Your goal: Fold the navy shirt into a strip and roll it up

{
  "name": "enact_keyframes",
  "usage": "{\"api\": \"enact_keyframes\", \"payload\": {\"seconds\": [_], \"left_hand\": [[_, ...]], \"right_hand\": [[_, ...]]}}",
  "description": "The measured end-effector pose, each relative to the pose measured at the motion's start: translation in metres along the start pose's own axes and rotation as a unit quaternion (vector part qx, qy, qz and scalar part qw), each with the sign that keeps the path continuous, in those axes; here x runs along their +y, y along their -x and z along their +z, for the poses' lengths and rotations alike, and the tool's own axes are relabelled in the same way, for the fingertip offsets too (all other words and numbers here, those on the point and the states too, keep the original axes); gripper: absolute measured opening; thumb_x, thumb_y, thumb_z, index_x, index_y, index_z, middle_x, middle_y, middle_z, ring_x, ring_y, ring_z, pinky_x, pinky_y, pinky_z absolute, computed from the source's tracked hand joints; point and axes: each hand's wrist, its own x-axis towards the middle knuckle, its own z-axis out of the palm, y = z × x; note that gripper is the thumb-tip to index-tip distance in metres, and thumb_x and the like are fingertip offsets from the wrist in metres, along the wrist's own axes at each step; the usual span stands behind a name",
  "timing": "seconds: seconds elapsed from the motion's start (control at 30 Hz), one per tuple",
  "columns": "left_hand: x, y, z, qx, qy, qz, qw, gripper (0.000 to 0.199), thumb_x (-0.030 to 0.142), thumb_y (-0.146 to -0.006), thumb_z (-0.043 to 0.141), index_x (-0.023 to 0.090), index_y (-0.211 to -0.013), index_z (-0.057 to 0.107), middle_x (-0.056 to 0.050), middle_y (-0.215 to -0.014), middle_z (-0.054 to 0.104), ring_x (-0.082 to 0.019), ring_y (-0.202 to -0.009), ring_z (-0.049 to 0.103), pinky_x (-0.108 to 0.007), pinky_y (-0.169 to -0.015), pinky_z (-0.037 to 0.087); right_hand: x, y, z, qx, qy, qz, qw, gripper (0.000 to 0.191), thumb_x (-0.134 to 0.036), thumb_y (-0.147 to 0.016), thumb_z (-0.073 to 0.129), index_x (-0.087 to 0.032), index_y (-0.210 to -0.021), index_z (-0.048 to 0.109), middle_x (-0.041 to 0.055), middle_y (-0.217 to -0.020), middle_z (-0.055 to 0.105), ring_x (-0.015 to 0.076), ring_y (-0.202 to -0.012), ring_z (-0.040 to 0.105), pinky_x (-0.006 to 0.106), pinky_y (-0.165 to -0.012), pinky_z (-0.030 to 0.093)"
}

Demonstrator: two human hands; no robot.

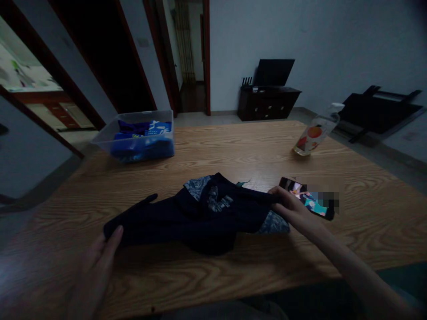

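Two hands stretch a dark garment (200, 218) flat across the bench (233, 146). Left hand (100, 262) pins one end, fingers together; right hand (290, 209) pinches the other beside a phone (307, 198).

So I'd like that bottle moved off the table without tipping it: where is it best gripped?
Probably around the middle of the bottle, on the fruit label. It stands far right on the table with bare wood around it, so the right hand could reach in from the near side. The body looks wider and steadier to wrap than the narrow white cap.
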Motion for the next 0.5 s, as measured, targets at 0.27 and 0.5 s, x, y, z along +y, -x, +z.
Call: {"api": "enact_keyframes", "payload": {"seconds": [0.27, 0.5], "left_hand": [[-0.038, 0.006, -0.022, -0.097, 0.087, -0.089, 0.987, 0.075, 0.060, -0.079, 0.076, 0.030, -0.141, 0.046, -0.015, -0.134, 0.075, -0.042, -0.123, 0.075, -0.061, -0.109, 0.062], [0.011, -0.062, -0.011, -0.069, -0.172, 0.169, 0.968, 0.070, 0.067, -0.097, 0.058, 0.023, -0.151, 0.052, -0.015, -0.162, 0.052, -0.040, -0.152, 0.048, -0.059, -0.130, 0.035]], "right_hand": [[-0.002, 0.036, -0.009, -0.140, 0.356, -0.041, 0.923, 0.032, -0.038, -0.105, 0.053, -0.025, -0.130, 0.068, 0.0083, -0.088, 0.080, 0.0290, -0.077, 0.077, 0.037, -0.066, 0.055], [-0.055, -0.092, 0.067, -0.170, 0.310, -0.277, 0.893, 0.038, -0.033, -0.111, 0.051, -0.017, -0.145, 0.061, 0.0183, -0.142, 0.069, 0.0313, -0.130, 0.068, 0.050, -0.109, 0.055]]}}
